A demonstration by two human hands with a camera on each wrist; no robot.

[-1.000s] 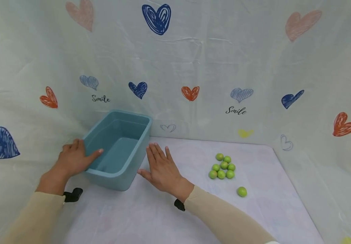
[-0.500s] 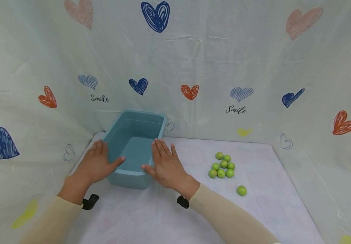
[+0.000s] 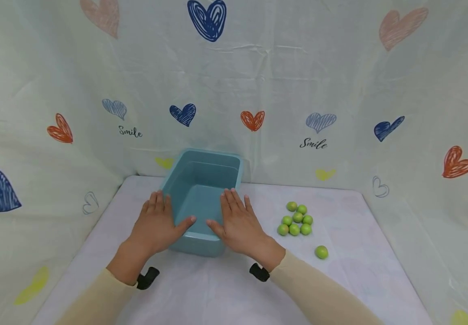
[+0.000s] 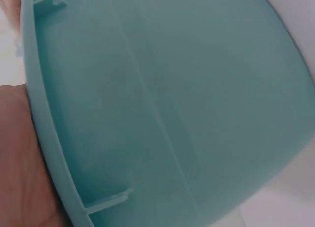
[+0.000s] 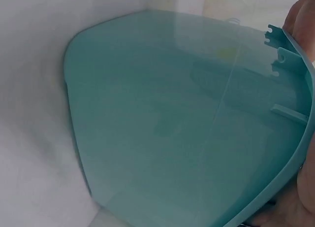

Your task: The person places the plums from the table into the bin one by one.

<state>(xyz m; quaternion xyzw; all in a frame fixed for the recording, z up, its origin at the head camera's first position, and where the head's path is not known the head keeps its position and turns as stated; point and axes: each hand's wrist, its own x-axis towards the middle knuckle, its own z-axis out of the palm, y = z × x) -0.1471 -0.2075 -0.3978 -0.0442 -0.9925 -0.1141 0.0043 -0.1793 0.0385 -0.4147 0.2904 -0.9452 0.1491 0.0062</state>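
Observation:
A blue-green plastic bin [image 3: 197, 246] stands on the white table, slightly left of the middle, with nothing inside it. Against its left rim lies my left hand [image 3: 152, 228], fingers straight and pointing away, thumb out over the near corner. My right hand [image 3: 243, 228] rests at the right rim in the same way, its thumb reaching inward. The left wrist view shows the bin's outer wall [image 4: 157, 99] with the palm along the rim. From the right wrist, the other outer wall [image 5: 162, 118] fills the picture, the hand at its rim.
A cluster of several small green limes [image 3: 298, 217] lies to the right of the bin. One more lime [image 3: 321, 252] sits apart, nearer the front. A heart-printed sheet [image 3: 274, 90] hangs behind the table and at both sides.
The bin has slid right and turned straighter, with both hands moving along with it. The left hand no longer curls over the left rim; its fingers now lie straight. The limes have not moved.

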